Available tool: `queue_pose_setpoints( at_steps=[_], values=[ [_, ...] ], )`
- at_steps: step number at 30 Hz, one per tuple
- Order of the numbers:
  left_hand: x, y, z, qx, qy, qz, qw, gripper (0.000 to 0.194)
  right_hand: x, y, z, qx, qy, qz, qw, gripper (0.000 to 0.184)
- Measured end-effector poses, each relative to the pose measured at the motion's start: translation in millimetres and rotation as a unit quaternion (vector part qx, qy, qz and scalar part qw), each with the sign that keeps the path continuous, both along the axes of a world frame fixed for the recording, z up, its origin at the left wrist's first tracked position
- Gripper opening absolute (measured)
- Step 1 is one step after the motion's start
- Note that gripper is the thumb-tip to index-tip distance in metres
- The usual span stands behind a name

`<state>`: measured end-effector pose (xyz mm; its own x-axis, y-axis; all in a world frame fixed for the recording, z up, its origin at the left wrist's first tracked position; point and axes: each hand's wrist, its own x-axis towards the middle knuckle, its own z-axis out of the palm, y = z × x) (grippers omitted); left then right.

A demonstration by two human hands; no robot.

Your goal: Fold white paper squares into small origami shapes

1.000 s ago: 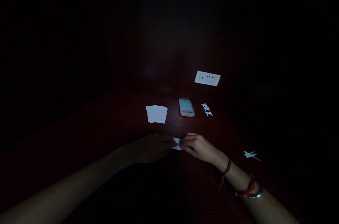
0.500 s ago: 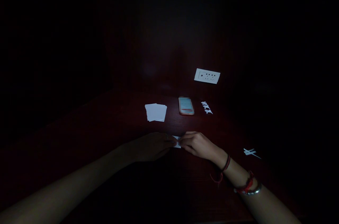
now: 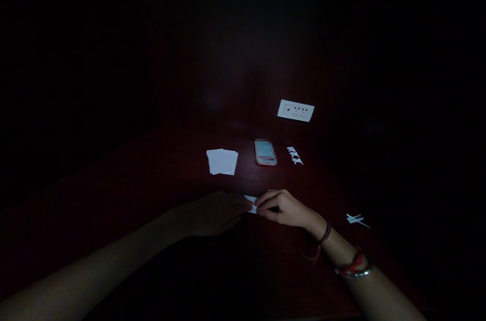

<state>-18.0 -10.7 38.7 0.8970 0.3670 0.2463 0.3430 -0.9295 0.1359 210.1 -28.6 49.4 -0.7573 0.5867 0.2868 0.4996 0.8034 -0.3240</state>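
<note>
A small white piece of paper [image 3: 251, 204] lies on the dark red tabletop [image 3: 182, 164] between my two hands. My left hand [image 3: 216, 213], in shadow with a ring on one finger, presses its fingertips onto the left part of the paper and holds it down. From the other side, my right hand [image 3: 283, 208] has its thumb and bent fingers closed together at the paper's right edge. Both hands cover parts of the paper, so its full shape and any folds cannot be made out. Bracelets circle the right wrist and forearm.
Beyond the left hand sits a loose stack of white paper sheets [image 3: 222, 162]. A phone [image 3: 265, 153] with a blurred screen lies right of it, then several small folded white paper pieces [image 3: 295, 155]. Thin paper strips [image 3: 356, 219] lie at right. A socket plate [image 3: 295, 110] is on the wall.
Both hands stay at the paper. The right hand's fingers have shifted slightly, with a wider gap between thumb and index finger. The left fingers lie a little flatter. The view has drifted slightly.
</note>
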Motion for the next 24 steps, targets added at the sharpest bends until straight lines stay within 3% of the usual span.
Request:
queue_pose_setpoints(
  at_steps=[6, 14, 24],
  values=[
    [1.5, 2.1, -0.1, 0.003, 0.013, -0.010, 1.000, 0.035, 0.3, 3.0, -2.7, 0.019, 0.033, -0.074, 0.997, 0.021],
    [3.6, 2.1, -0.4, 0.003, 0.021, 0.002, 1.000, 0.037, 1.3, 0.3, -1.8, 0.057, -0.077, -0.060, 0.994, 0.022],
    [6.7, 0.7, -2.6, 0.014, 0.025, 0.010, 1.000, 0.033, -5.9, -5.4, 11.9, 0.115, -0.155, -0.061, 0.979, 0.022]
  ],
)
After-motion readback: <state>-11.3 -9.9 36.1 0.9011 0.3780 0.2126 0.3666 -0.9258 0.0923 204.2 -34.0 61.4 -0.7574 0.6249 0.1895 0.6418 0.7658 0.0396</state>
